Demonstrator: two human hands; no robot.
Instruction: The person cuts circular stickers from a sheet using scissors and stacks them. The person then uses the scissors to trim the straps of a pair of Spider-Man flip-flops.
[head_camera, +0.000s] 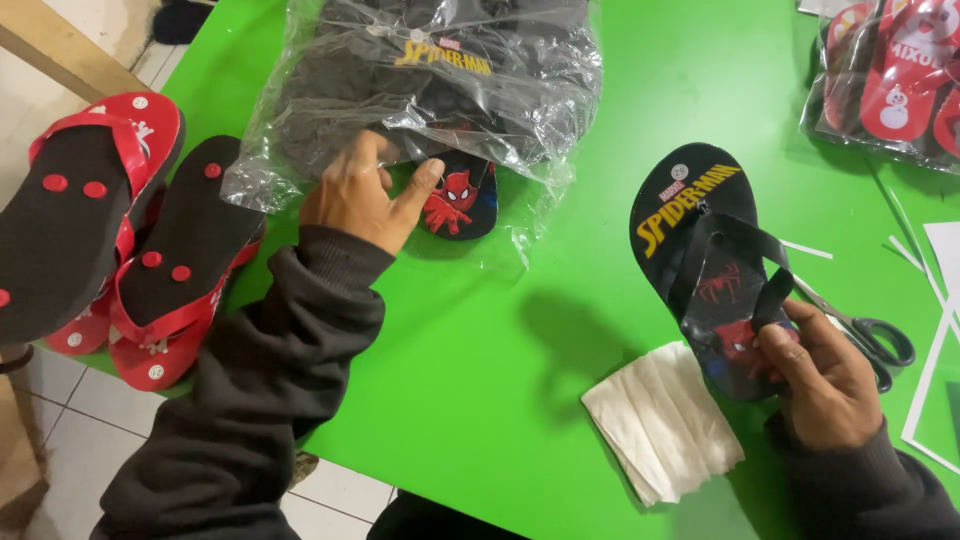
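Dark sleeves fill the bottom edge of the head view, both forearms being stretched out over a green table (480, 330). A folded white paper towel (662, 422) is laid flat on the table near the front edge, just left of the right hand (825, 385). That hand is closed around the heel end of a black flip-flop (705, 265); the thumb is pressed on the printed sole near the strap, the fingers are wrapped under the heel and mostly hidden. The flip-flop is lifted at the heel, its toe pointed away toward the table's far side, yellow lettering and a red figure seen on the sole, black straps raised above it. Grey-handled scissors (870, 335) are laid on the table just right of that flip-flop, partly hidden by the hand.

The left hand (360, 195) is placed at the mouth of a clear plastic bag (430, 90) filled with more black flip-flops. The thumb is stretched toward a small black flip-flop with a red figure (458, 200) that is sticking out of the bag; the fingers are curled onto the plastic edge. Whether the plastic is pinched or only pressed cannot be told.

A stack of red-and-black flip-flops (120, 240) is set sole-up on the table's left edge, well apart from the right hand. A second bag of red flip-flops (885, 75) is seen at the top right corner. White paper sheets (940, 340) are lying at the right edge.
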